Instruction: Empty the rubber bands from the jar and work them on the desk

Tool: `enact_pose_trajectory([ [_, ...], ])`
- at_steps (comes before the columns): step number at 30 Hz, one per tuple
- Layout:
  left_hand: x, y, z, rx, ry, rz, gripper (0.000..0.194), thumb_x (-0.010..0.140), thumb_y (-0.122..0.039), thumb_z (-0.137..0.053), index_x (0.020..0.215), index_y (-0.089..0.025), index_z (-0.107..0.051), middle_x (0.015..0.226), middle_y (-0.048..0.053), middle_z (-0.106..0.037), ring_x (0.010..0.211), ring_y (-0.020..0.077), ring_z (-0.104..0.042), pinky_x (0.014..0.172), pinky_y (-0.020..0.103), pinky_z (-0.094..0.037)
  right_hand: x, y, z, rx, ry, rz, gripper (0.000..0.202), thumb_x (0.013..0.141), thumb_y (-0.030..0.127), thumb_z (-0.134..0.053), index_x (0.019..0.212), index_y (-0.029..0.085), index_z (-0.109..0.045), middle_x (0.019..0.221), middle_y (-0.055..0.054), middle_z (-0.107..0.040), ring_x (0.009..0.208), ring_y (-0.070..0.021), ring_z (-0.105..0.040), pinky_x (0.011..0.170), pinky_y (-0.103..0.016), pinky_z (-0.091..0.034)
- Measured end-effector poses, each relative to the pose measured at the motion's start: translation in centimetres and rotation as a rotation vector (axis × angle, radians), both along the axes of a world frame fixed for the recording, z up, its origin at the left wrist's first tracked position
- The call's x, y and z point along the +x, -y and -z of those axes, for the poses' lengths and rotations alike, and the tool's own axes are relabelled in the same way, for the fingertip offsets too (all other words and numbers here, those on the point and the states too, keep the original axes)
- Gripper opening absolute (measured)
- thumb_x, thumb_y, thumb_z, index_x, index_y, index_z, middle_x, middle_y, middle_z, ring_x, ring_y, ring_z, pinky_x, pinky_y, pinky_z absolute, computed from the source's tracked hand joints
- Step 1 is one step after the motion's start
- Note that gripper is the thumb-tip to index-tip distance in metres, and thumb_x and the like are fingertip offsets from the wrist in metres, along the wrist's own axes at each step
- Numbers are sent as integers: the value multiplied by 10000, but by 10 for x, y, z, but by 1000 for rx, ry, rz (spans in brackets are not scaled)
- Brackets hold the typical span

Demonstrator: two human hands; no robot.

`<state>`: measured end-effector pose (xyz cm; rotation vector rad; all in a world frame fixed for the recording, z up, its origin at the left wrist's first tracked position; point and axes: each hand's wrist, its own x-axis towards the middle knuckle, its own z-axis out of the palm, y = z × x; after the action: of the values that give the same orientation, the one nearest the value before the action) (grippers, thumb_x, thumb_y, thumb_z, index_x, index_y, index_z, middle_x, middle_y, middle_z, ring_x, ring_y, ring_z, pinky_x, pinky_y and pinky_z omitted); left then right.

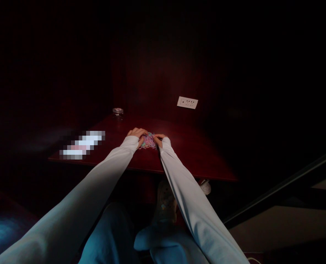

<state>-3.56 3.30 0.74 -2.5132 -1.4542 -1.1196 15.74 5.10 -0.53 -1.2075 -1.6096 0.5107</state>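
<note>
A small heap of pastel-coloured loops, which look like little rubber bands (148, 141), lies on the dark red table (179, 154) between my hands. At its left side my left hand (137, 133) is curved with the thumb apart from the fingers, its fingertips touching the edge of the heap. My right hand (160, 139) rests against the right side, thumb and fingers apart. Both hands cup the heap from outside. Whether a single band sits at the fingertips is too small to make out.
A clear lidded jar (118, 114) stands at the table's back left. Near the left edge lies a bright, pixelated flat object (83, 145). A white power socket (187, 102) is set in the dark back panel. Below the table a shoe (166, 201) shows.
</note>
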Motion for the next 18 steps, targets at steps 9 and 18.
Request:
enact_pose_trajectory([
  [9,6,3,-3,-18,-76,-5,447,868,-217,-511,1295,-282,-627,1283,53,-688,1146,300,-524,960,441,-415,-1,-1,-2,-8,30,-36,185,877,372,-705,863,233,-826,937,-49,-788,983,-225,-698,1031,-392,-459],
  [18,8,3,-3,12,-87,-32,391,979,-353,-469,1328,-289,-634,1298,61,-682,1114,297,-527,946,435,-409,-2,-1,-2,7,86,-14,177,850,396,-731,899,253,-823,973,-34,-775,1045,-220,-655,1078,-395,-395],
])
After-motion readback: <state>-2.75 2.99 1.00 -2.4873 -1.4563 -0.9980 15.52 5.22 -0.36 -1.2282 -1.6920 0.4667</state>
